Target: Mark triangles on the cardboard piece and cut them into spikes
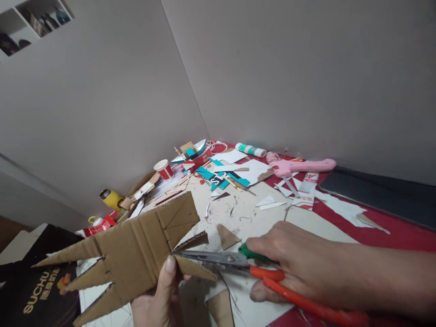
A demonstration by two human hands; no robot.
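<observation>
A piece of brown cardboard (129, 254) with long pointed strips at its left end is held from below by my left hand (163, 295), the thumb pressing on its face. Pencil lines mark its uncut upper right part. My right hand (282, 259) grips a pair of scissors (225, 258) with green and orange handles. Their blades reach left into a slit at the cardboard's right end, close to my left thumb. Beneath the blades a pointed strip sticks out to the right. Cardboard offcuts (227, 237) lie on the table just beyond the scissors.
A pink glue gun (299, 167) rests at the back right, beside a dark flat panel (381, 195). Paper scraps (235, 156), a paper cup (164, 169), a small model boat (190, 151) and a yellow bottle (111, 200) stand farther back. A black box (44, 277) is at left.
</observation>
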